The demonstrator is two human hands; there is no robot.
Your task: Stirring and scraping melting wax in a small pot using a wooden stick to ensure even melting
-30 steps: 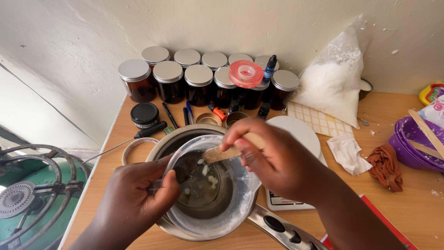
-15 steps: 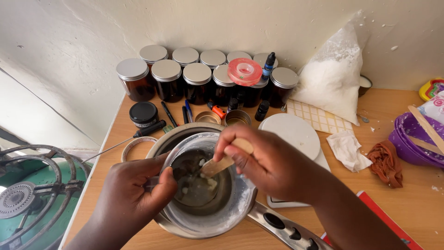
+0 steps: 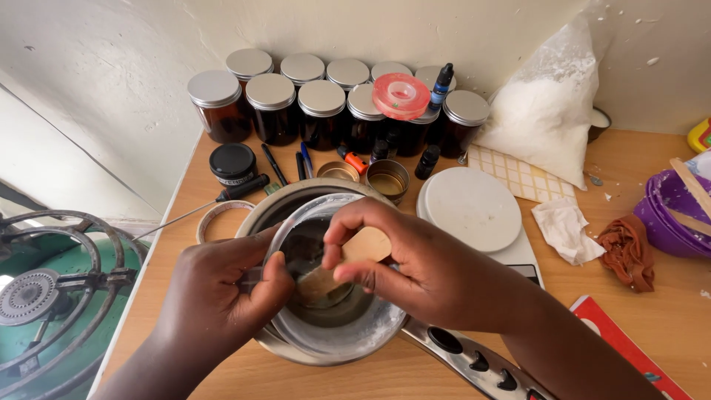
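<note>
- Head view: the right hand [image 3: 426,270] pinches a flat wooden stick [image 3: 348,259], fingers closed round its upper end; the lower end dips into dark liquid inside a clear glass bowl [image 3: 333,333].
- The left hand [image 3: 222,289] is closed on the bowl's left rim, thumb over the edge.
- The bowl sits in a metal pot [image 3: 289,204] near the desk's [image 3: 370,374] front edge.
- Along the back edge stand amber jars [image 3: 270,107] with silver lids, and a white powder bag [image 3: 544,111].
- A white round scale [image 3: 470,207] lies just right of the pot.

Amber jars [image 3: 318,111], white powder bag [image 3: 544,118] — purple bowl [image 3: 670,218], scale [image 3: 474,211]
</note>
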